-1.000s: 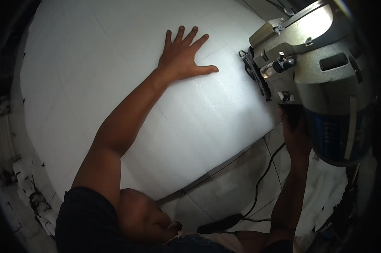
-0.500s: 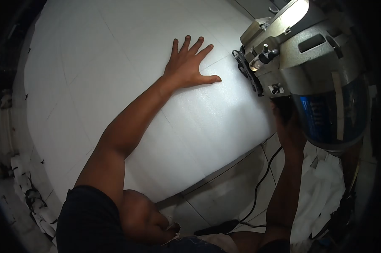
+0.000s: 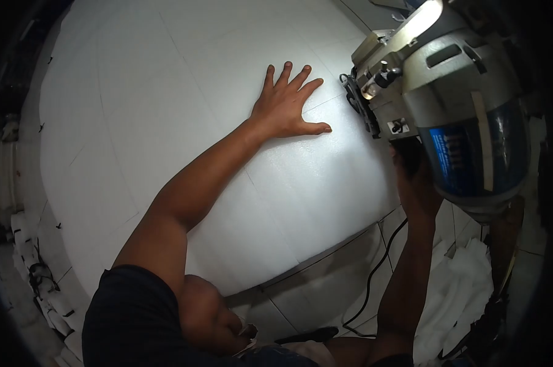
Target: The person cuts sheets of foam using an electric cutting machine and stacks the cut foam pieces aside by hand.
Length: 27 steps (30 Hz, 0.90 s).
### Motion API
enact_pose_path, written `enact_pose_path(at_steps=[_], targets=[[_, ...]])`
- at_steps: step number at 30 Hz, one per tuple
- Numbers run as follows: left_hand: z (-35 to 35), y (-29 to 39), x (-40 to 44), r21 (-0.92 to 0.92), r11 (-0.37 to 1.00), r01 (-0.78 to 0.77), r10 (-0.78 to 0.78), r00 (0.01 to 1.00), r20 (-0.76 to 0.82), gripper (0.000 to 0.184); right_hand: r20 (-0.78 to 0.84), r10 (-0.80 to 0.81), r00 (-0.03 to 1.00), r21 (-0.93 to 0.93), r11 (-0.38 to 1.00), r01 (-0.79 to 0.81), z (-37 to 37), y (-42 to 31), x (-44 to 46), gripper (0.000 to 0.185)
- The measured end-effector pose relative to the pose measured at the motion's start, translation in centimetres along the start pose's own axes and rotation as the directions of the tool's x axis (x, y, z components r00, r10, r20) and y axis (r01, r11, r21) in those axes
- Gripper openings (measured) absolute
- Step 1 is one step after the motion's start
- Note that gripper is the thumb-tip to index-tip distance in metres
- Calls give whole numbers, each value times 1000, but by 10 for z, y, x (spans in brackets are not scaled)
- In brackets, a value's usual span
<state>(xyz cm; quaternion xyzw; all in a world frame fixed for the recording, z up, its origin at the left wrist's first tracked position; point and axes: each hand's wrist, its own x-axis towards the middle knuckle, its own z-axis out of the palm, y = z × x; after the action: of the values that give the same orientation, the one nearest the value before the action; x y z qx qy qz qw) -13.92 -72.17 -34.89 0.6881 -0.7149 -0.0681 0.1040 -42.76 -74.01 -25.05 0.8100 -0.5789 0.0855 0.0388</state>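
Observation:
My left hand (image 3: 287, 109) lies flat with spread fingers on a broad stack of white sheets (image 3: 166, 122), faint pen lines running over its top. At the stack's right edge stands a straight-knife cutting machine (image 3: 420, 76) with a rounded motor housing, a blue label and a lit lamp. Below its body, my right hand (image 3: 416, 183) is closed around the dark handle; the housing and shadow hide most of its fingers. The blade cannot be made out.
A black cable (image 3: 372, 292) curves down across the tiled floor (image 3: 343, 275). Crumpled white scraps (image 3: 457, 293) lie at the lower right. Along the left side are bundled white pieces with black ties (image 3: 41, 269). My bare legs show at the bottom.
In the picture, my left hand sits slightly lower and further right, still spread on the stack. The sheets' lines shift the same way, so the view has turned a little. My right hand keeps its hold.

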Motion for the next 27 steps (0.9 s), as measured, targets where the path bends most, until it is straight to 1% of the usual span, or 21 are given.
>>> enact_pose_path(at_steps=[2, 3, 5, 6, 9, 10, 12, 13, 15, 18, 19, 20, 21, 22, 23, 25, 26, 27], targets=[[5, 1, 0, -26, 999, -28, 28, 1000, -12, 108, 59, 42, 997, 66, 997, -46, -8, -10, 3, 63], [5, -1, -1, -23, 999, -30, 30, 999, -13, 108, 56, 43, 998, 68, 997, -47, -9, -14, 4, 63], [3, 0, 0, -30, 999, -35, 34, 998, -47, 107, 47, -13, 999, 85, 996, 9, -13, -18, 8, 61], [1, 1, -1, -32, 999, -43, 41, 998, -50, 107, 43, -7, 999, 81, 997, 4, -12, -17, 9, 61], [2, 8, -2, -20, 999, -36, 35, 999, -36, 105, -168, -137, 976, -63, 990, 128, 7, -7, 8, 60], [0, 7, -2, -23, 999, -26, 26, 999, -18, 104, -166, -145, 975, -70, 988, 135, 6, -8, 9, 60], [-7, 7, -3, -31, 999, -18, 18, 1000, -6, 103, -62, -83, 995, 15, 996, 84, -2, -11, 10, 62], [-9, 7, -4, -38, 999, -23, 23, 1000, -10, 102, -57, -90, 994, 5, 996, 91, -7, -13, 11, 62], [-7, 7, -3, -62, 998, -33, 32, 999, -14, 102, 141, -21, 990, 64, 998, 12, -18, -17, 12, 63], [-4, 2, -4, -115, 993, -23, 21, 1000, -16, 101, 148, -55, 987, 12, 998, 54, -15, -22, 16, 63], [0, 2, -4, -112, 993, -25, 23, 1000, -13, 100, 373, 97, 923, 93, 985, -142, -20, -22, 17, 63], [-2, 2, -3, -103, 995, -19, 17, 1000, -20, 99, 382, 99, 919, 75, 988, -138, -21, -18, 18, 63], [-4, 2, -3, -116, 993, -9, 7, 1000, -16, 99, 455, 26, 890, 304, 935, -182, -21, -9, 22, 61], [-6, 2, -5, -111, 994, -10, 7, 1000, -19, 98, 505, -57, 861, 513, 822, -246, -21, -4, 21, 60], [12, 4, -2, -119, 993, -9, 11, 1000, 15, 98, 545, -44, 837, 497, 821, -280, -8, 3, 23, 60], [16, 4, 0, -114, 993, -19, 18, 1000, -7, 98, 620, 28, 784, 461, 796, -392, -12, 4, 25, 55], [19, 6, -3, -119, 993, -21, 17, 999, -30, 98, 624, 28, 781, 461, 794, -397, -10, 4, 20, 55], [21, 5, -3, -114, 993, -13, 10, 1000, -26, 98, 529, 1, 849, 451, 847, -282, -8, 0, 19, 53]])
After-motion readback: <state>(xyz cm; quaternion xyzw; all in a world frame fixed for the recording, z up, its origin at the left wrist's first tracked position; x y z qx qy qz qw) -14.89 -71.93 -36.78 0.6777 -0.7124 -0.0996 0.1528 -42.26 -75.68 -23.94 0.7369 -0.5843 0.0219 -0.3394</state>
